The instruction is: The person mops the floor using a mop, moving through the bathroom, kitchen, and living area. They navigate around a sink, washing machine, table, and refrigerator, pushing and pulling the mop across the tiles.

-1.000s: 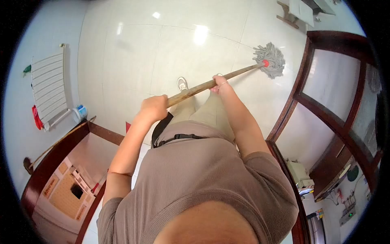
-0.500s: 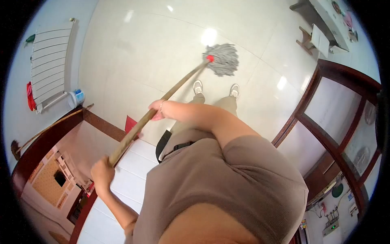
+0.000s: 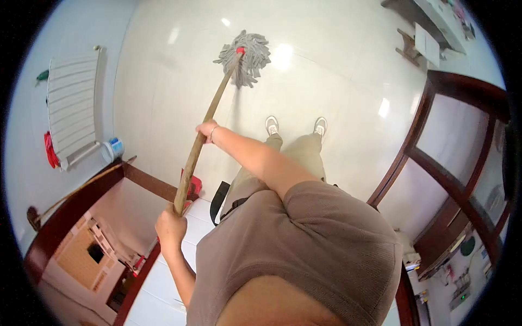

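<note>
A mop with a long wooden handle slants across the view from lower left up to the floor. Its grey strand head, joined by a red collar, is fanned out over the pale tiles. My left hand is wrapped round the top end of the handle. Farther down the shaft, my right hand grips it, a thin bracelet at the wrist. Both sets of fingers are closed on the wood. Behind the handle is a red dustpan-like object, partly hidden.
Glossy floor tiles lie ahead of my shoes. A white radiator and a bucket are at the left wall. A dark wooden door frame stands right, with a small stool beyond.
The mop head has swung left and farther forward, its strands now spread wider. The handle is steeper; my left hand has shifted right, and my right hand has moved slightly forward.
</note>
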Tool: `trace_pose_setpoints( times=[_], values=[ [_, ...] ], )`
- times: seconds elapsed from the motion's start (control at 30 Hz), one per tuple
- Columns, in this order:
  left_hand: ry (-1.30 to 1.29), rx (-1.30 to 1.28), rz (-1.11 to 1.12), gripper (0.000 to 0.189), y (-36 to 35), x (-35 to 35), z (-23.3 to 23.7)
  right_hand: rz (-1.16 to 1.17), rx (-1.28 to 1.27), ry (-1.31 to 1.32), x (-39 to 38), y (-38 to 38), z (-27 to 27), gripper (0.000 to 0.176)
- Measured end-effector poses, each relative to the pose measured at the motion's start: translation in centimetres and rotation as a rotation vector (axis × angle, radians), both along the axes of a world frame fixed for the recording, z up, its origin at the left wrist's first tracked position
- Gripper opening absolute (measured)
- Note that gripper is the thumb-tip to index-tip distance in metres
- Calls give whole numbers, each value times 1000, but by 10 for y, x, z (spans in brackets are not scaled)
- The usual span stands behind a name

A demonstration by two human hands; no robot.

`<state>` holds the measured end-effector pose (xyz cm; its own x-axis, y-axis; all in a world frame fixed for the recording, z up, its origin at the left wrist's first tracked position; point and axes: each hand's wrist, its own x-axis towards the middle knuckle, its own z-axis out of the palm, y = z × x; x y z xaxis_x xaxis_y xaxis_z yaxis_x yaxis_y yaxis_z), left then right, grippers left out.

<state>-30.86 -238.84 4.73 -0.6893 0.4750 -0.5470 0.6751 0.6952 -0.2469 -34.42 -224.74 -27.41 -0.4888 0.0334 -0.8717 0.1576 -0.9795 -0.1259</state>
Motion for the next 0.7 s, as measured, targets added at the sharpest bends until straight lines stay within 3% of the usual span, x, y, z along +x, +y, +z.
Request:
trace_pose_setpoints(
  times=[0.1,0.3,0.57,0.7],
  values=[
    [29,-14,-165,19,56,-1,5,-231,17,36,32,65,25,24],
    [16,21,-598,13,151,21,9,-572,26,76,114,146,14,23],
    [-87,84,-939,12,240,154,-23,-919,45,55,309,210,-32,10],
    [-250,140,-1108,12,274,229,-64,-1088,107,-126,428,223,-43,11]
  ],
)
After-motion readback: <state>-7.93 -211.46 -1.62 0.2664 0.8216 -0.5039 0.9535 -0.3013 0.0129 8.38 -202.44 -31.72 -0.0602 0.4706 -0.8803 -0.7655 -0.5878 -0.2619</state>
